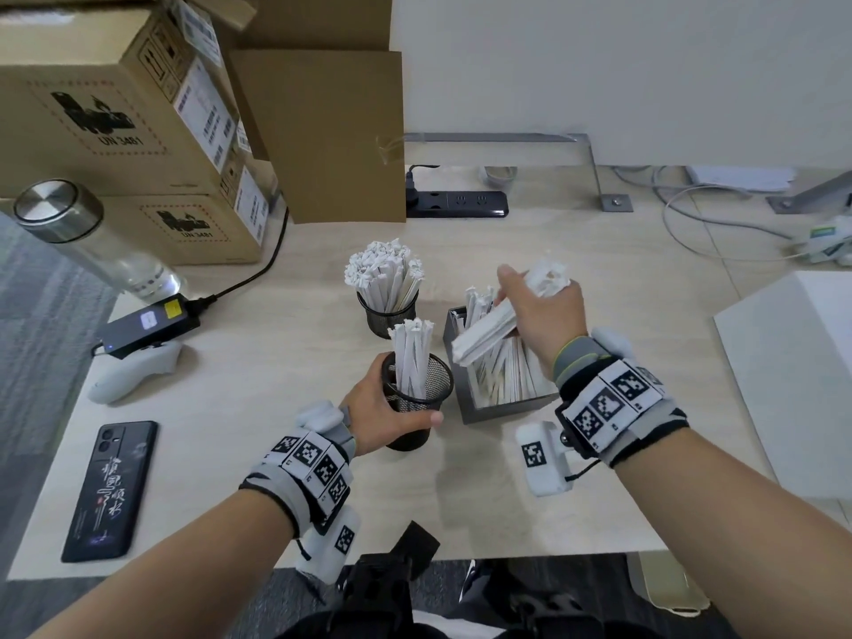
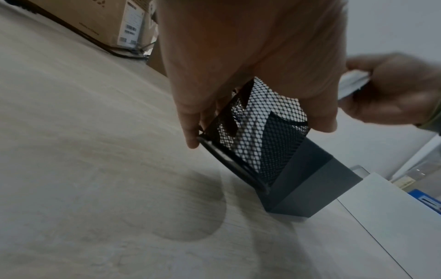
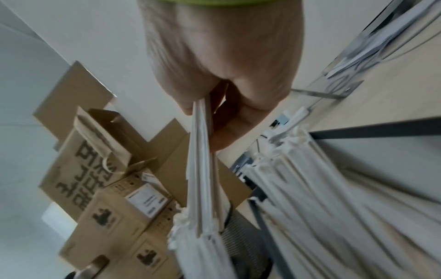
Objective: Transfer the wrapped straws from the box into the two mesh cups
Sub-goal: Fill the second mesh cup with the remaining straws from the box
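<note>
My left hand (image 1: 392,419) grips the near black mesh cup (image 1: 417,398), tilted and lifted off the table in the left wrist view (image 2: 257,136); a few white wrapped straws (image 1: 412,357) stand in it. My right hand (image 1: 537,311) holds a bundle of wrapped straws (image 1: 488,332) slanted over the dark grey box (image 1: 502,408), which still holds many straws (image 1: 507,371). In the right wrist view the fingers (image 3: 229,120) pinch the bundle (image 3: 203,188) beside the box's straws (image 3: 322,198). The far mesh cup (image 1: 387,311) is packed full of straws.
Stacked cardboard boxes (image 1: 115,131) fill the back left, with a bottle (image 1: 87,232), a black charger (image 1: 147,327), a white controller (image 1: 131,371) and a phone (image 1: 110,491) on the left. A power strip (image 1: 456,202) lies behind; a white board (image 1: 802,375) lies at right.
</note>
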Action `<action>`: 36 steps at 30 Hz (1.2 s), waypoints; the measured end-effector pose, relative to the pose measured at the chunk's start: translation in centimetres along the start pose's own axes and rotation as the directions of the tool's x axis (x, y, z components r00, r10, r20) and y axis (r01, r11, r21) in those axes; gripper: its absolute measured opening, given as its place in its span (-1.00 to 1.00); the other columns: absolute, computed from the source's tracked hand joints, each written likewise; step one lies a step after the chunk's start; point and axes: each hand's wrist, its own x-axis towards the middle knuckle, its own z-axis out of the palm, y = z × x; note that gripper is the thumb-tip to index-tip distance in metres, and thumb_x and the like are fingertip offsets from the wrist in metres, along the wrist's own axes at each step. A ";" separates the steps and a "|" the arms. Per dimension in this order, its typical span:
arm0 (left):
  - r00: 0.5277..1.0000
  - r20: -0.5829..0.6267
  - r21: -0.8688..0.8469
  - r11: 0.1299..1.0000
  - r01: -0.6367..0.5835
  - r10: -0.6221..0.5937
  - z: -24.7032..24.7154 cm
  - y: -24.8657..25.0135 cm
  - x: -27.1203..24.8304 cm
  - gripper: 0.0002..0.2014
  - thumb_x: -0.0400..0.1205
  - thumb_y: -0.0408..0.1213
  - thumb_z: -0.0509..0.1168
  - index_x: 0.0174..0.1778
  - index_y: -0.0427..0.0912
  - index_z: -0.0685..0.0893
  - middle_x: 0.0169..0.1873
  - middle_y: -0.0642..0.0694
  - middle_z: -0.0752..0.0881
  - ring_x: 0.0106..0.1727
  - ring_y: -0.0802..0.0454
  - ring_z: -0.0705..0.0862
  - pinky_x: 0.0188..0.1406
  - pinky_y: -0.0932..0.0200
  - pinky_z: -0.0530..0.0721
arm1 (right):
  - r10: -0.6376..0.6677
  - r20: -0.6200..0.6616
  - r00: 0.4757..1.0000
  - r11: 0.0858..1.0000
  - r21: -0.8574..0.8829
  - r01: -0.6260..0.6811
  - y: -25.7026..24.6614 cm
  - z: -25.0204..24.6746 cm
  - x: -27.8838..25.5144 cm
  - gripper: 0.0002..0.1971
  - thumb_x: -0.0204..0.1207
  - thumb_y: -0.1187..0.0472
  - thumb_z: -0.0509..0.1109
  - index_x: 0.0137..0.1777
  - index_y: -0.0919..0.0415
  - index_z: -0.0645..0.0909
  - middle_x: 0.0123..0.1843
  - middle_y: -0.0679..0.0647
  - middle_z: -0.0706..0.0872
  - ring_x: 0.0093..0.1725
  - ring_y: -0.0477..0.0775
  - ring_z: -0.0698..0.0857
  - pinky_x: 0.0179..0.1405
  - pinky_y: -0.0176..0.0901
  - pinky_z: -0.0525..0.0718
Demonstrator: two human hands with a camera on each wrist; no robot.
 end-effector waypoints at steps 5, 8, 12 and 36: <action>0.996 0.047 -0.007 0.997 -0.077 0.078 0.2 1.7 -0.5 -0.09 0.09 0.22 0.61 0.35 0.21 0.39 0.15 0.31 0.67 0.19 0.29 0.66 0.25 0.17 0.57 | -0.124 0.232 0.965 0.983 -0.104 0.152 -1.5 2.2 -3.3 -0.60 0.33 -0.18 0.54 -0.29 0.20 0.72 -0.35 0.07 0.80 -0.39 0.04 0.74 -0.27 -0.12 0.74; 0.994 0.065 -0.041 0.995 -0.088 0.091 0.2 2.0 -0.6 -0.11 0.10 0.24 0.61 0.34 0.22 0.41 0.15 0.29 0.68 0.19 0.38 0.65 0.25 0.18 0.58 | -0.198 0.333 0.922 0.931 -0.229 0.283 -0.5 3.1 -4.5 -0.57 0.29 -0.14 0.60 0.07 0.05 0.66 -0.04 -0.05 0.70 -0.24 -0.21 0.63 -0.27 -0.41 0.57; 0.995 0.062 -0.065 0.995 -0.076 0.080 0.0 2.0 -0.6 -0.11 0.09 0.24 0.60 0.34 0.24 0.40 0.17 0.30 0.67 0.21 0.45 0.61 0.25 0.23 0.55 | -0.279 0.305 0.911 0.907 -0.228 0.354 0.8 3.5 -4.7 -0.28 0.38 -0.15 0.54 0.51 -0.06 0.38 0.36 -0.10 0.48 0.18 -0.10 0.60 0.11 -0.27 0.58; 0.995 0.066 0.126 0.989 -0.080 0.072 0.3 1.4 0.1 -0.22 0.17 -0.04 0.67 0.26 0.25 0.42 -0.03 0.22 0.73 -0.07 0.29 0.72 -0.24 0.44 0.59 | -0.477 0.607 0.635 0.578 -0.327 0.747 3.3 3.7 -5.0 -0.38 0.62 0.00 0.24 0.64 0.19 0.24 0.67 0.09 0.28 0.66 0.07 0.24 0.63 0.01 0.21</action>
